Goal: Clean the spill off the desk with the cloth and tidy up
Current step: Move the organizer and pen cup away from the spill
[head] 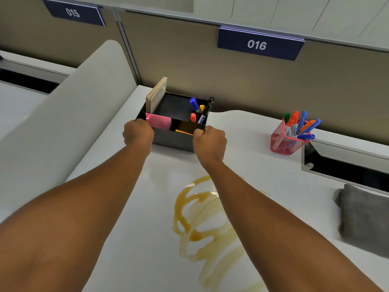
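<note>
1. Head cam is looking down at a white desk (130, 239), and I'm seeing both arms stretching out to a black organizer box (175, 142) sitting near the back, close to the beige partition.
2. The left hand (137, 133) is closing around the box's near-left corner, right by a pink sticky note (159, 121).
3. The right hand (209, 142) is clamping on the near-right corner, so both fists are gripping the box's front wall.
4. Inside the box I'm making out a stack of tan cards (156, 94) standing at the left end and a few markers (199, 109) poking out of the back-right compartment (blue, yellow, orange and black caps).
5. The spill (202, 224) is lying nearer the camera than the box, an amber squiggly smear spreading between and under the forearms.
6. The grey cloth (362, 218) is sitting folded at the right edge, well apart from both hands and untouched.
7. A red mesh pen cup (284, 142) is standing to the right of the box, full of colored pens.
8. A blue 016 tag (260, 44) is hanging on the partition above.
</note>
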A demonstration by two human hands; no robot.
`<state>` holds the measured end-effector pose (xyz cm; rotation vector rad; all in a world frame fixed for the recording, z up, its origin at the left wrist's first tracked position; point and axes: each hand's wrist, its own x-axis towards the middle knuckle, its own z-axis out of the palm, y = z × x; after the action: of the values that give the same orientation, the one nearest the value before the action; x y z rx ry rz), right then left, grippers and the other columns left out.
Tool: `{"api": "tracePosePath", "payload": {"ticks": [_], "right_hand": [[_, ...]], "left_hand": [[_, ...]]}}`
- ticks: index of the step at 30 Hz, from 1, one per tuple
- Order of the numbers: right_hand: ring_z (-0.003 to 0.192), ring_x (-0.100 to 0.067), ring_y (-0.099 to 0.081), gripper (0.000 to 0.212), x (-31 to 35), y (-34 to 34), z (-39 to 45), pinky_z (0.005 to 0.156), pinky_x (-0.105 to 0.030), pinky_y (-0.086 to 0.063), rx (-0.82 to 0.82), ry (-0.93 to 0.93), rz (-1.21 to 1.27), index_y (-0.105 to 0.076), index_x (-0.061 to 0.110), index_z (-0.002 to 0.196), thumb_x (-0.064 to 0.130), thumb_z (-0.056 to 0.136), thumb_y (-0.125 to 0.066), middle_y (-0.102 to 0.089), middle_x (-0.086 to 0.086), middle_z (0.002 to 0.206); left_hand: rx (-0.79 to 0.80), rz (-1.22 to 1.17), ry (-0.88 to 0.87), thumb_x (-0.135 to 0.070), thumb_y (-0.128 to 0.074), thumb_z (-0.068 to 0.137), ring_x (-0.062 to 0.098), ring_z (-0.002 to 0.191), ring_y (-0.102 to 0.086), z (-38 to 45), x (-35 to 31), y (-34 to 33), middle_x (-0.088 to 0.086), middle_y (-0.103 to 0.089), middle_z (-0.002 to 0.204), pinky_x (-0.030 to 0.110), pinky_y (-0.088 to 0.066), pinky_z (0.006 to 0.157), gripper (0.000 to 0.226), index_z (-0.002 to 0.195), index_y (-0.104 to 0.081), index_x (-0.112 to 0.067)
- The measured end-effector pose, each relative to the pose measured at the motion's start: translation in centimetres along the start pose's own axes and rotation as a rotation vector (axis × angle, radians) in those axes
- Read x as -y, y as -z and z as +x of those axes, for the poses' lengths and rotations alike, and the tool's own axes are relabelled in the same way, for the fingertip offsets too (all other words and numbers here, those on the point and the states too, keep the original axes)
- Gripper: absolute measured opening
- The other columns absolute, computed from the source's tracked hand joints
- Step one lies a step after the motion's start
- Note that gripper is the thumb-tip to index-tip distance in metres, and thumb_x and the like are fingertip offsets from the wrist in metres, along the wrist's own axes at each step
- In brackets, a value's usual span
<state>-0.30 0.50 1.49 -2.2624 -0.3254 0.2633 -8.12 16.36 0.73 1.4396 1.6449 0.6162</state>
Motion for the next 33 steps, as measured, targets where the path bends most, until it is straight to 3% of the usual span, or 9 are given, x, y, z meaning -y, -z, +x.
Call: {"api": "tracePosePath", "payload": {"ticks": [5, 7, 15, 19, 21, 23, 26, 29, 33], "right_hand": [[0.06, -0.017, -0.05, 0.024, 2.5, -4.3, -2.6, 0.045, -0.021, -0.027, 0.097, 0.027, 0.055, -0.055, 0.007, 0.072, 0.018, 0.092, -0.047, -0.049, -0.006, 0.066], [0.057, -0.016, -0.048, 0.025, 3.2, -5.5, -3.4, 0.045, -0.022, -0.028, 0.118, 0.032, 0.054, -0.054, 0.007, 0.07, 0.017, 0.092, -0.047, -0.047, -0.006, 0.062], [0.057, -0.015, -0.05, 0.027, 3.9, -7.9, -5.2, 0.05, -0.022, -0.035, 0.129, 0.052, 0.0, -0.055, 0.008, 0.074, 0.02, 0.095, -0.045, -0.049, -0.005, 0.062], [0.057, -0.014, -0.053, 0.028, 3.7, -7.8, -5.5, 0.051, -0.021, -0.037, 0.142, 0.042, 0.001, -0.059, 0.009, 0.076, 0.021, 0.096, -0.045, -0.053, -0.005, 0.064], [0.063, -0.015, -0.059, 0.03, 3.6, -7.3, -5.8, 0.051, -0.018, -0.036, 0.139, 0.04, 0.009, -0.063, 0.01, 0.081, 0.026, 0.098, -0.044, -0.057, -0.004, 0.068], [0.078, -0.02, -0.068, 0.035, 3.4, -6.8, -6.1, 0.059, -0.017, -0.041, 0.107, 0.067, 0.021, -0.068, 0.009, 0.097, 0.035, 0.098, -0.045, -0.065, -0.006, 0.081], [0.103, -0.028, -0.067, 0.049, 2.3, -5.8, -6.4, 0.075, -0.025, -0.046, 0.031, 0.07, 0.023, -0.063, 0.006, 0.121, 0.046, 0.097, -0.047, -0.069, -0.011, 0.115], [0.113, -0.029, -0.061, 0.052, 0.5, -4.6, -5.8, 0.092, -0.034, -0.047, -0.018, -0.016, 0.024, -0.058, 0.006, 0.127, 0.046, 0.096, -0.046, -0.066, -0.012, 0.123], [0.122, -0.029, -0.055, 0.053, -2.6, -2.2, -4.8, 0.102, -0.037, -0.041, -0.105, -0.144, 0.061, -0.05, 0.004, 0.136, 0.039, 0.095, -0.049, -0.06, -0.013, 0.131]], "left_hand": [[-0.043, -0.012, 0.037, -0.024, -0.043, 0.1, 0.024, 0.082, -0.061, 3.4, 1.7, 4.5, 0.014, -0.062, 0.101, 0.029, -0.048, 0.066, 0.034, 0.124, -0.058, -0.005], [-0.069, -0.015, 0.055, -0.025, -0.046, 0.1, 0.018, 0.073, -0.056, 4.6, 2.6, 5.6, 0.009, -0.059, 0.095, 0.025, -0.044, 0.059, 0.032, 0.123, -0.057, -0.007], [-0.066, -0.087, 0.101, -0.022, -0.051, 0.097, 0.022, 0.085, -0.058, 6.4, 4.7, 7.3, 0.007, -0.061, 0.098, 0.029, -0.046, 0.07, 0.026, 0.118, -0.059, -0.009], [-0.026, -0.082, 0.14, -0.02, -0.053, 0.097, 0.018, 0.081, -0.058, 6.6, 5.1, 7.4, 0.008, -0.063, 0.104, 0.02, -0.042, 0.057, 0.03, 0.124, -0.057, -0.007], [-0.01, -0.104, 0.136, -0.02, -0.051, 0.097, 0.018, 0.081, -0.059, 6.3, 5.0, 7.5, 0.013, -0.064, 0.112, 0.024, -0.05, 0.064, 0.035, 0.128, -0.056, -0.006], [-0.019, -0.174, 0.131, -0.025, -0.048, 0.097, 0.023, 0.09, -0.062, 5.9, 4.9, 7.7, 0.015, -0.064, 0.115, 0.033, -0.052, 0.077, 0.038, 0.128, -0.056, -0.005], [-0.098, -0.188, 0.094, -0.036, -0.045, 0.098, 0.018, 0.085, -0.06, 4.4, 5.0, 8.0, 0.006, -0.065, 0.105, 0.027, -0.046, 0.071, 0.039, 0.123, -0.059, -0.01], [-0.234, -0.158, -0.032, -0.034, -0.04, 0.1, 0.025, 0.109, -0.061, 2.1, 5.9, 7.6, 0.007, -0.061, 0.128, 0.031, -0.048, 0.086, 0.037, 0.129, -0.053, -0.015], [-0.317, -0.065, -0.139, -0.025, -0.047, 0.097, 0.029, 0.107, -0.061, -2.1, 8.8, 5.8, 0.009, -0.061, 0.122, 0.038, -0.047, 0.09, 0.024, 0.118, -0.055, -0.015]]}}
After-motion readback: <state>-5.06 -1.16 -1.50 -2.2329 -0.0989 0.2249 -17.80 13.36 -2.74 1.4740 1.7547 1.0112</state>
